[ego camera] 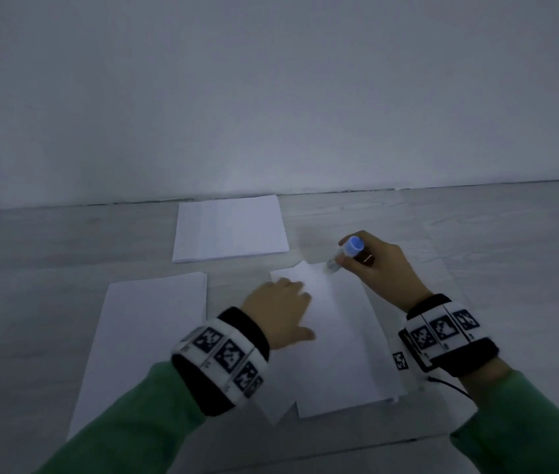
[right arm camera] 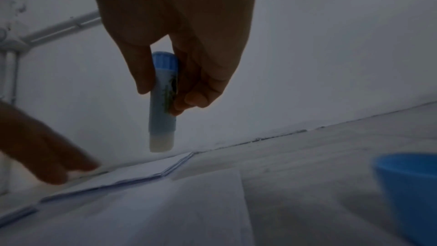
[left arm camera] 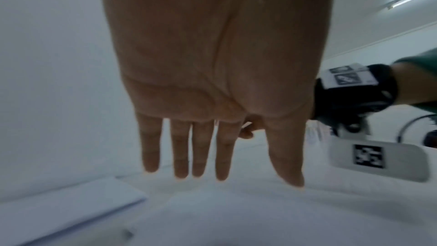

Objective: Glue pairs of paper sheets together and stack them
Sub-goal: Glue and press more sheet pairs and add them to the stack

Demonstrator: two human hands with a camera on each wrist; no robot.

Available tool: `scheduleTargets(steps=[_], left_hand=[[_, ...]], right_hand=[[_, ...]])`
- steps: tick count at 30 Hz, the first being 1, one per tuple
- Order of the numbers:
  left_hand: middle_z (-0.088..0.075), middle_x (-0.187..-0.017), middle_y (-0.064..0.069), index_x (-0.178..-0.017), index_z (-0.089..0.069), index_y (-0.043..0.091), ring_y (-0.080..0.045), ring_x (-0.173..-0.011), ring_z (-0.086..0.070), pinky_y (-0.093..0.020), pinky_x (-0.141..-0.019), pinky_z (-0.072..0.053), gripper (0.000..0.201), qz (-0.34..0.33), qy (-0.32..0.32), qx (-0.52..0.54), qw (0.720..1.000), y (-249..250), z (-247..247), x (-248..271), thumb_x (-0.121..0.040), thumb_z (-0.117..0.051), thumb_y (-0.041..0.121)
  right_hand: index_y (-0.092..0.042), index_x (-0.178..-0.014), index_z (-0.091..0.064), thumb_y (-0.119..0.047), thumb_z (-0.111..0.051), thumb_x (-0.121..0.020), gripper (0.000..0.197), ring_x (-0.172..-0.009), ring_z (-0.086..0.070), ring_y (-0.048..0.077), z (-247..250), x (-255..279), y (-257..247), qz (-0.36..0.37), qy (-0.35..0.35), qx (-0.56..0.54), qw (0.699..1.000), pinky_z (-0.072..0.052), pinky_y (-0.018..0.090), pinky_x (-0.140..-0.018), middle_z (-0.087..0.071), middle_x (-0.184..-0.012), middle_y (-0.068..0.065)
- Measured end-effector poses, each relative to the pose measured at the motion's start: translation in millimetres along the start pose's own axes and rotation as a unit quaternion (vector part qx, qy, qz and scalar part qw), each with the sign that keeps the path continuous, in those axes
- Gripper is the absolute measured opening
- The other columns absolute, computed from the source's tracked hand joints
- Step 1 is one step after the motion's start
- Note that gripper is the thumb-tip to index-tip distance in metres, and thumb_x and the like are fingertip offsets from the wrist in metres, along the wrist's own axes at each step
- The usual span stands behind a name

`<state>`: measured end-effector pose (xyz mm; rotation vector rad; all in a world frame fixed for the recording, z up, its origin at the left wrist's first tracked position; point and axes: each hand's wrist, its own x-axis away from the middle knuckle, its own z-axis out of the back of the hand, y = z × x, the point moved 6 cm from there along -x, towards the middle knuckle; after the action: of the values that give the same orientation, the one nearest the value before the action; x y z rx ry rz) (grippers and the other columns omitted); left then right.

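Paper sheets [ego camera: 336, 336] lie in a loose pile on the pale wood-grain table [ego camera: 49, 241], straight in front of the person; the left hand [ego camera: 279, 311] lies on the pile's left part with fingers straight and spread, palm down; in the left wrist view those fingers [left arm camera: 181, 156] hang straight over white paper. At the pile's far right corner the right hand [ego camera: 378, 265] pinches a glue stick [ego camera: 344, 254] between thumb and fingertips; the stick is blue, its knob end up and its bare white glue end pointing down, just above the paper and not clearly touching it. A second stack of paper [ego camera: 230, 229] sits farther back near the wall, and a third stack [ego camera: 148, 336] lies to the left, beside the left forearm. A blue cap-like object [right arm camera: 411, 184], blurred, shows at the right edge of the right wrist view. Both wrists wear black bands with printed markers; the sleeves are green.
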<state>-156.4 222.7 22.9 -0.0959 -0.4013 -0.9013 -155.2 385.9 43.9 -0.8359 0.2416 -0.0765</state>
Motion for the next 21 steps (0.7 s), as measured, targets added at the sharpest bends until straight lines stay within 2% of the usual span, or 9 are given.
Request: scheduleTargets(steps=[3,10,16,21], left_hand=[[-0.008,-0.157,-0.013,-0.147,-0.021,0.008,-0.025,-0.144,-0.011,-0.04,-0.117,-0.013,0.069,-0.045,-0.041,-0.001,0.998,20,-16,-19,-0.095,-0.042,0.048],[-0.016,-0.155,-0.015,-0.145,-0.027,0.011,-0.026,-0.143,-0.016,-0.049,-0.117,-0.002,0.062,-0.049,-0.043,-0.011,0.998,16,-34,-27,-0.095,-0.042,0.044],[-0.018,-0.154,-0.015,-0.146,-0.025,0.012,-0.026,-0.142,-0.016,-0.051,-0.115,0.008,0.063,-0.044,-0.039,-0.029,0.998,18,-34,-30,-0.096,-0.038,0.047],[-0.02,-0.153,-0.015,-0.145,-0.028,0.012,-0.027,-0.142,-0.017,-0.053,-0.113,0.011,0.064,-0.038,-0.047,-0.035,0.998,19,-34,-31,-0.095,-0.038,0.049]], right_hand=[[-0.007,-0.093,-0.06,-0.02,-0.066,-0.086,0.015,-0.072,-0.061,0.026,-21,-15,-1,0.011,-0.057,0.031,0.998,-0.044,0.024,-0.063,-0.065,-0.078,0.014],[-0.003,-0.095,-0.057,-0.019,-0.064,-0.088,0.018,-0.069,-0.056,0.022,-47,-23,-1,0.028,-0.115,0.07,0.991,-0.039,0.023,-0.064,-0.063,-0.077,0.012],[0.0,-0.094,-0.056,-0.019,-0.063,-0.088,0.021,-0.064,-0.048,0.016,-42,-16,0,0.028,-0.151,0.107,0.982,-0.037,0.025,-0.062,-0.057,-0.074,0.005],[-0.002,-0.09,-0.058,-0.02,-0.066,-0.086,0.02,-0.055,-0.043,0.003,-25,5,4,0.04,-0.152,0.111,0.981,-0.033,0.015,-0.056,-0.053,-0.067,-0.004]])
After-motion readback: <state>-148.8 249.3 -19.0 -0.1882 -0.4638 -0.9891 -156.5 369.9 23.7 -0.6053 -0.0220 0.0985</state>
